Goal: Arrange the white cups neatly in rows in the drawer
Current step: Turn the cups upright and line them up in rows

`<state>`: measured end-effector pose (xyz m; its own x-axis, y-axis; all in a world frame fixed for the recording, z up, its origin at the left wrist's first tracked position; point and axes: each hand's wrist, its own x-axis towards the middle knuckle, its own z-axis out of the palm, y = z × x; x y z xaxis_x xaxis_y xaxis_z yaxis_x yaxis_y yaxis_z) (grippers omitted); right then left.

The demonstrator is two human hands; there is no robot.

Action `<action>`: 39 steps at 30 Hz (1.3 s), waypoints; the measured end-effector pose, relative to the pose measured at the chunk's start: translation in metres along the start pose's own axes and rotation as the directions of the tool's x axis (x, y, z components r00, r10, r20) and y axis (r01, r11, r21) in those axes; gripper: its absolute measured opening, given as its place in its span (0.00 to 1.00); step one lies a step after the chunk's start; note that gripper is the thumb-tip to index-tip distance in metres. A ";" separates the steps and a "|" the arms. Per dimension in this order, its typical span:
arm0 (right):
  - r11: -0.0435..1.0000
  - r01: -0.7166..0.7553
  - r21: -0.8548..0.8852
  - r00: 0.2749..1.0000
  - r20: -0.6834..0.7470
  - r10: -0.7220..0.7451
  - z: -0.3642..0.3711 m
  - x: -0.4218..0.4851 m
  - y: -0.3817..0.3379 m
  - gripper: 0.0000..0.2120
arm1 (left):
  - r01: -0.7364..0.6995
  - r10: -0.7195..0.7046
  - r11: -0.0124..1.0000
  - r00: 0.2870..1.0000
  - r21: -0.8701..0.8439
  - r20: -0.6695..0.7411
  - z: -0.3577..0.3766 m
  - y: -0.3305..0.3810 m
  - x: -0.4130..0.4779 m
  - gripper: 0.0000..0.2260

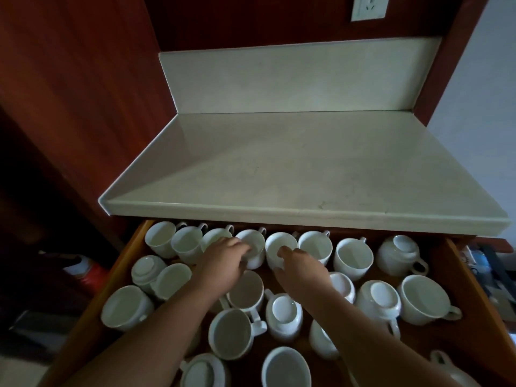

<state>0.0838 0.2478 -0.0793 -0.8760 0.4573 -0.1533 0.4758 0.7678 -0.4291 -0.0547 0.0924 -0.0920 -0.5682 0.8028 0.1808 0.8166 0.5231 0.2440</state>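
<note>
The left hand (226, 256) grips the fourth back-row cup (252, 248); the right hand (300, 263) pinches the fifth cup (280, 248) beside it. Best slide both snug, handles matching, before righting the jumbled cups (377, 300) nearer in the drawer (463, 275).

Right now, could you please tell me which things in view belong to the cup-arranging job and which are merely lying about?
Job: white cups, some upright, some upside down; wooden drawer; left hand and right hand, each touching a back-row cup.

Lying about: countertop; wall socket; red object on the floor.
</note>
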 end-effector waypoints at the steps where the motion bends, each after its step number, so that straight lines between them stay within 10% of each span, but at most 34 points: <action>1: 0.999 -0.027 -0.020 1.000 -0.009 0.027 0.002 0.003 -0.001 0.15 | -0.028 0.027 0.999 0.999 0.030 0.034 -0.001 -0.001 0.002 0.10; 21: 0.991 -0.111 -0.077 0.991 -0.087 0.104 0.015 0.011 0.003 0.06 | -0.131 0.130 0.991 0.991 0.040 0.029 0.020 -0.030 0.011 0.06; 29: 0.993 -0.104 -0.050 0.990 -0.101 0.098 0.001 0.004 0.009 0.16 | 0.070 -0.068 0.997 0.995 0.013 -0.078 0.011 -0.030 -0.003 0.21; 39: 0.994 -0.101 -0.033 0.987 -0.130 0.096 -0.008 -0.002 0.018 0.14 | 0.136 -0.131 0.987 0.989 0.090 -0.064 0.000 -0.041 -0.008 0.15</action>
<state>0.0949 0.2638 -0.0799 -0.8089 0.5829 -0.0767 0.5639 0.7324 -0.3815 -0.0837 0.0650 -0.1035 -0.6754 0.7076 0.2076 0.7374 0.6512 0.1793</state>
